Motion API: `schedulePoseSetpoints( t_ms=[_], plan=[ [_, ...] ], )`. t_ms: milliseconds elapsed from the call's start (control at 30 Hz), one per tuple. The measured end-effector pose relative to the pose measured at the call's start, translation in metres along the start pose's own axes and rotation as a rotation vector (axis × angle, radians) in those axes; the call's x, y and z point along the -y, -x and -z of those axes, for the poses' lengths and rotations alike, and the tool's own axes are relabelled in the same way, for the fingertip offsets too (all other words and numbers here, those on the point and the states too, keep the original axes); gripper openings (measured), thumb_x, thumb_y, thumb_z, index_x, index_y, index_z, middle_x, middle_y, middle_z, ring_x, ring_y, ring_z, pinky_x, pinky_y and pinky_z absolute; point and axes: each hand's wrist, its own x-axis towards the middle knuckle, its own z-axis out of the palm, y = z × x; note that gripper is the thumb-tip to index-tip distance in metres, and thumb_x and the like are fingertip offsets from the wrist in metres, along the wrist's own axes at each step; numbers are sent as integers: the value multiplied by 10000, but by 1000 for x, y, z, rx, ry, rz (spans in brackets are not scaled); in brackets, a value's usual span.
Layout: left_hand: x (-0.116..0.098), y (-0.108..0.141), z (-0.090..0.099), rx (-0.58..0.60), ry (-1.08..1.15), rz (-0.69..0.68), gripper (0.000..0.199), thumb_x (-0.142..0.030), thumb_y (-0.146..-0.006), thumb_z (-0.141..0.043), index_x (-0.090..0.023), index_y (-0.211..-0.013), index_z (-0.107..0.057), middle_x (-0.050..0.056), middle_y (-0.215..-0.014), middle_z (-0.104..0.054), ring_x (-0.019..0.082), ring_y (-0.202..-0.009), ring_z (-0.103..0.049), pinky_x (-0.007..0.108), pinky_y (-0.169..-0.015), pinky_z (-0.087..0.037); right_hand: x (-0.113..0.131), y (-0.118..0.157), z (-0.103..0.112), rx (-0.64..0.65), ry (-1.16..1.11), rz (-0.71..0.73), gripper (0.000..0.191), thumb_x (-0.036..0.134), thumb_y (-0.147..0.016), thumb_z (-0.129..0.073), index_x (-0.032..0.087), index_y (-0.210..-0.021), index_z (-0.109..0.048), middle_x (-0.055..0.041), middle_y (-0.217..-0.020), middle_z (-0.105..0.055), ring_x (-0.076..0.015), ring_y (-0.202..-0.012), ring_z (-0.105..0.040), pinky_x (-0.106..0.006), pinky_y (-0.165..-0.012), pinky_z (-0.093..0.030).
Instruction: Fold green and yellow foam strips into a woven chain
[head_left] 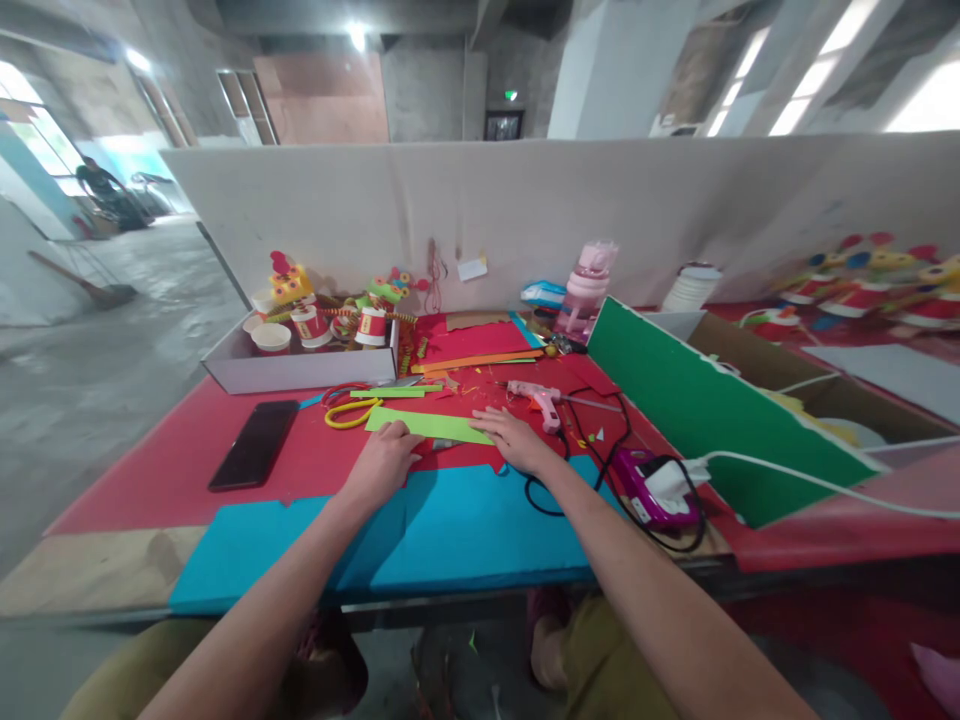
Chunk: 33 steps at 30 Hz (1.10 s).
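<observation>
A light green paper strip (431, 426) lies across the table in front of me. My left hand (381, 462) is at its left part, fingers curled and closed at the lower edge. My right hand (513, 438) rests on the strip's right end with its fingers stretched out and flat. Yellow-handled scissors (352, 412) lie just left of the strip. Narrower green strips (397, 392) are behind it. A pink glue gun (541, 398) lies beyond my right hand, its nozzle pointing left. A small greyish item, partly hidden, shows under the strip's lower edge.
Blue card (465, 530) covers the table's front edge. A black phone (255, 445) lies at left. Behind it stands a white box (300, 372) with paper-cup figures. At right are a purple power socket (651, 488) with cables and a green-sided box (705, 410). A pink bottle (586, 288) stands behind.
</observation>
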Motion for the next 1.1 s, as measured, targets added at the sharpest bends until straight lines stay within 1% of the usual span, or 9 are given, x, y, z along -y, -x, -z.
schedulePoseSetpoints(
  t_ms=[233,333,467,633,767,933,1100],
  plan=[
    [-4,-4,-2,14,1,-14,294,-201,-873,-501,-155,-1106,-675,110,-959,-568,224,-932,-536,336,-833,-431,2,3,2,-20,-21,13,418,155,-923,-371,273,-1241,-614,-50,-1385,-537,-213,-1362,-393,-496,-1135,-282],
    [-6,-5,-2,9,-9,-28,294,-199,-874,-498,-144,-1100,-678,113,-951,-570,229,-927,-537,340,-827,-434,0,3,1,-19,-27,16,446,126,-911,-358,273,-1251,-607,-51,-1390,-532,-208,-1363,-391,-500,-1136,-278],
    [-9,-5,-2,11,-7,-14,301,-186,-870,-497,-151,-1112,-674,108,-957,-573,223,-924,-537,333,-821,-436,-3,2,-1,-9,-31,17,526,50,-857,-355,289,-1256,-601,-36,-1397,-525,-201,-1364,-389,-505,-1141,-263],
    [-14,-9,-3,22,-15,-30,280,-180,-865,-517,-167,-1097,-675,96,-940,-571,219,-935,-529,329,-831,-429,0,3,1,3,-20,0,645,-28,-762,-339,277,-1273,-589,-28,-1412,-509,-189,-1377,-366,-491,-1150,-249],
    [-16,-9,-5,15,-21,-38,279,-184,-871,-517,-157,-1101,-672,101,-942,-563,220,-935,-523,330,-828,-427,3,3,3,15,-15,-1,675,-40,-723,-335,249,-1278,-588,-46,-1416,-503,-193,-1378,-363,-487,-1154,-245],
    [-23,-14,-7,36,-26,-28,290,-213,-876,-516,-159,-1115,-670,100,-955,-559,224,-954,-519,342,-854,-426,6,4,4,15,-21,-14,721,-54,-695,-330,269,-1292,-574,-36,-1417,-502,-192,-1381,-358,-500,-1151,-248],
    [-28,-14,-7,21,-38,-45,316,-183,-883,-488,-135,-1145,-658,112,-967,-563,233,-955,-512,356,-850,-428,7,3,6,32,-14,-33,773,-78,-650,-338,274,-1299,-569,-29,-1423,-494,-194,-1383,-355,-486,-1160,-235]
  ],
)
